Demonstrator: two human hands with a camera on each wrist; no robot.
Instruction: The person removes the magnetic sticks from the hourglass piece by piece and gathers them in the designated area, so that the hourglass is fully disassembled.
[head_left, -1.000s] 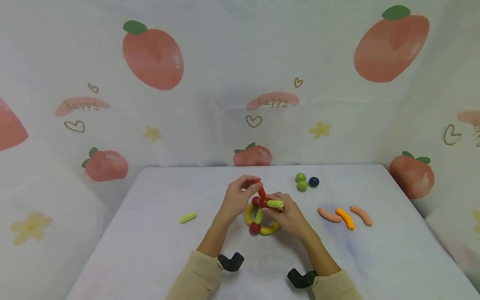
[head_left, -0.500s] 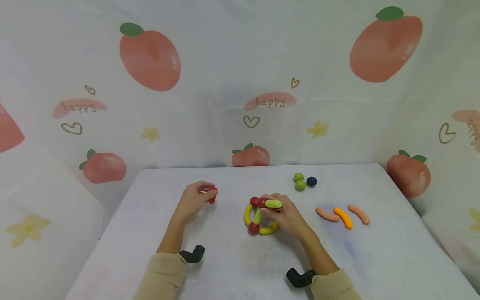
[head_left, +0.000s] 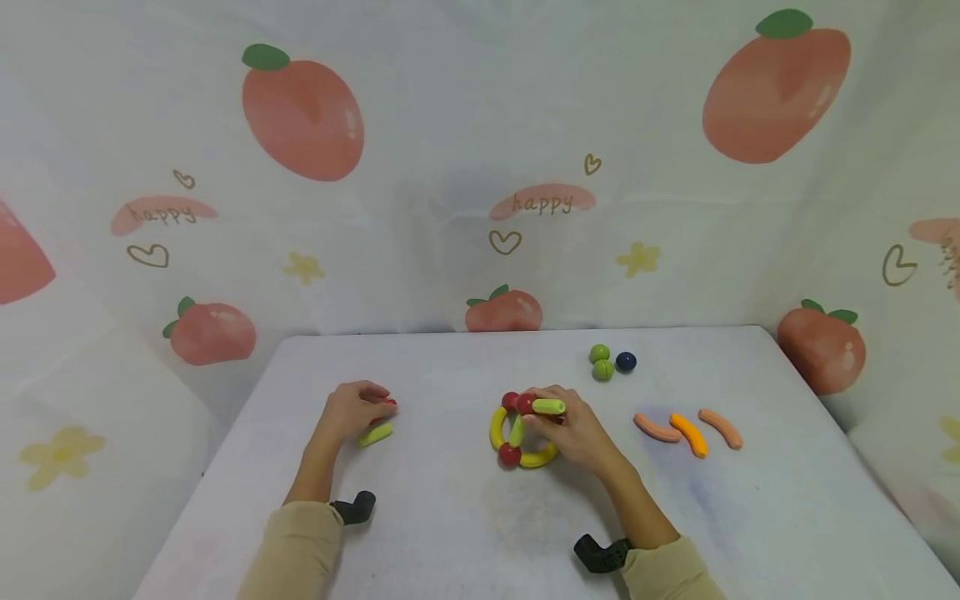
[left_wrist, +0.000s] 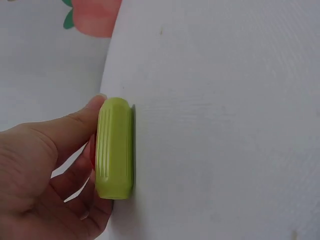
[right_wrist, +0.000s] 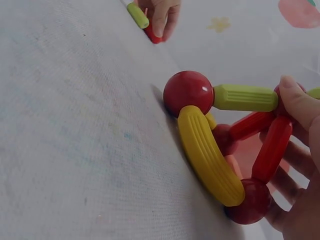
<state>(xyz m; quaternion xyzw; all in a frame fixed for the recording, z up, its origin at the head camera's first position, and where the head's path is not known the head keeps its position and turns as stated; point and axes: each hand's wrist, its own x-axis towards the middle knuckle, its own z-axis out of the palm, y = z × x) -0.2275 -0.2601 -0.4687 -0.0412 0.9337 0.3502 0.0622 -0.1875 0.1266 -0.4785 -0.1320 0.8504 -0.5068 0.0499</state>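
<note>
In the head view my left hand (head_left: 356, 411) is low over the left of the table, its fingers round a red stick (right_wrist: 152, 34), mostly hidden there. Just in front of that stick lies a green stick (head_left: 376, 434), which also blocks much of the red one in the left wrist view. My right hand (head_left: 576, 432) grips the upper red ball (head_left: 527, 404) of a frame built of balls and sticks. Curved yellow sticks (right_wrist: 207, 156) form its base between red balls, with red sticks (right_wrist: 272, 148) and a green one (right_wrist: 245, 97) rising to the held ball.
Two green balls (head_left: 603, 370) and a dark blue ball (head_left: 626, 362) sit behind and right of the frame. Further right lie two pinkish curved sticks (head_left: 722, 428) with an orange one (head_left: 688, 435) between them. The white table (head_left: 450, 533) meets a patterned cloth at its back edge.
My left hand has moved from the frame leftward with the red stick, down beside the loose green stick. My right hand keeps its hold on the frame.
</note>
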